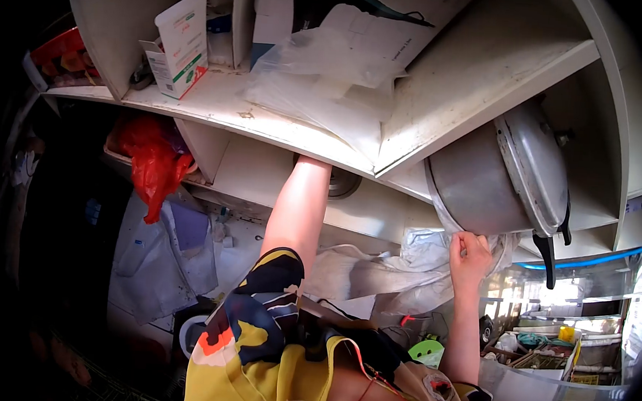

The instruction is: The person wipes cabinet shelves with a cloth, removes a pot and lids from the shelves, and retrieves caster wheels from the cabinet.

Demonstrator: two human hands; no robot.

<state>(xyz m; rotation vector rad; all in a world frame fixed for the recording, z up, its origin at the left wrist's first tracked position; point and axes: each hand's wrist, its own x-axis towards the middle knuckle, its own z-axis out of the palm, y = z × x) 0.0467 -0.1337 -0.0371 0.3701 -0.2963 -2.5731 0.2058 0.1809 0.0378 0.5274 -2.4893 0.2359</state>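
Note:
My left forearm (298,206) reaches up into the lower shelf compartment, and the shelf board hides that hand. Next to the forearm, a round metal object (344,185) shows partly under the board. At the right, my right hand (470,261) is closed, thumb and fingers pinching the edge of a crumpled whitish cloth (424,252). A pale strip of material runs from this hand up along the side of a metal pressure cooker (477,177). The cooker sits in the right compartment, its black handles toward me. The cloth hangs below the shelf, between my arms.
On the upper shelf (231,107) stand a white carton (183,45) and a large printed box (375,35) with clear plastic film (321,75). A red plastic bag (154,161) hangs at the left. A blue-edged glass case (589,268) with stored items stands lower right.

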